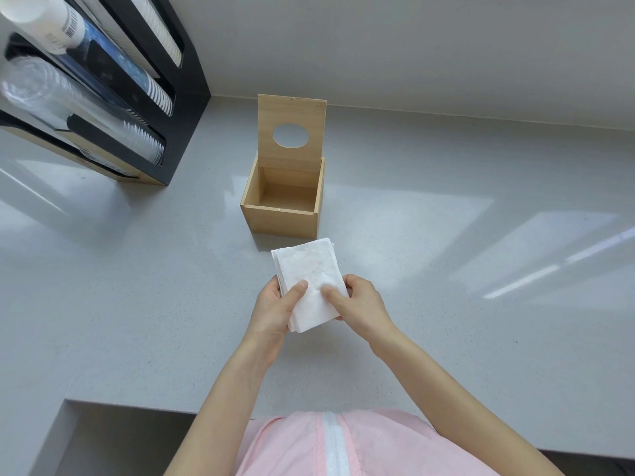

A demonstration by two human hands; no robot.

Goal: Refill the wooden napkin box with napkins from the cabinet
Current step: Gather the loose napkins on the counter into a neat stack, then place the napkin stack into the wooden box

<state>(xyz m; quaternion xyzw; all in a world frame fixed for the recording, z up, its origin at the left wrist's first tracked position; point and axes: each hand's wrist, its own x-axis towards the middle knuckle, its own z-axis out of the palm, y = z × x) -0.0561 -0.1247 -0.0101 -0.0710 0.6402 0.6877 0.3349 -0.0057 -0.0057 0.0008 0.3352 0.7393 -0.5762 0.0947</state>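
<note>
Both hands grip a stack of white napkins (310,281) above the grey tabletop (446,252). The left hand (275,309) cups the stack's left edge from beneath, its thumb pressed flat on the top sheet; the right hand (357,302) closes on the right edge, thumb likewise lying on top, so the two thumbs sit close together on the paper. The far end of the stack reaches beyond the fingertips, tilted slightly leftward. Just past that end, straight ahead of the hands, stands the wooden napkin box (282,204) on the tabletop, apart from the napkins. Its hinged lid (292,111), pierced by an oval hole, stands upright at the back edge, and the inside of the box shows only bare wood. Far ahead and to the left of the left hand, a black cup dispenser (185,97) holds rows of stacked cups. A pink garment (378,444) with a white zip shows below the forearms.
</note>
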